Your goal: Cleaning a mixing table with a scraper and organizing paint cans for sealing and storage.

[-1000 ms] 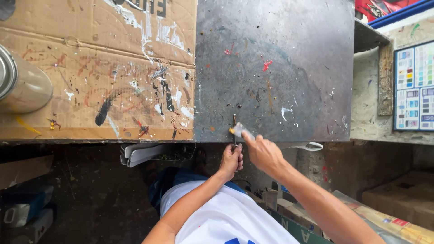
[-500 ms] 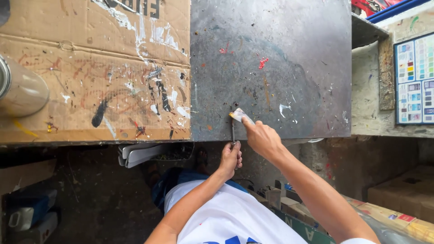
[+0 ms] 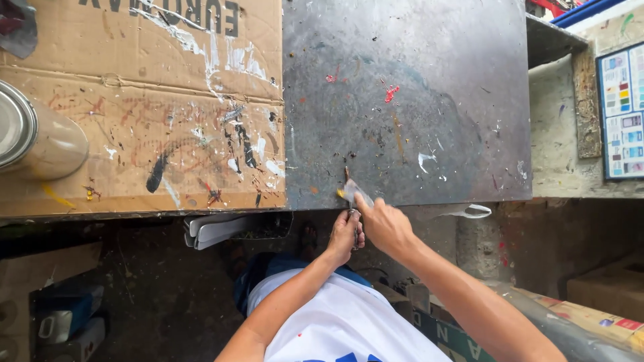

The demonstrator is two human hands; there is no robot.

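Observation:
My right hand (image 3: pixel 388 228) grips a small flat scraper blade (image 3: pixel 355 192) whose yellow-smeared tip rests on the near edge of the dark, paint-spattered metal sheet (image 3: pixel 429 87). Just left of it, my left hand (image 3: pixel 345 239) is closed around a thin metal tool (image 3: pixel 353 216) held below the bench edge, touching the scraper. Both hands meet at the front edge of the bench, over my white shirt (image 3: pixel 342 322).
Paint-marked flattened cardboard (image 3: pixel 134 134) covers the bench's left half, with a metal can (image 3: pixel 33 137) lying at its left edge. A colour chart (image 3: pixel 624 110) hangs at the right. Grey plastic handles (image 3: pixel 215 231) stick out under the bench; boxes (image 3: pixel 604 295) stand below.
The scraper blade went forward onto the metal sheet, then drew back to the near edge. My left hand stayed just under it.

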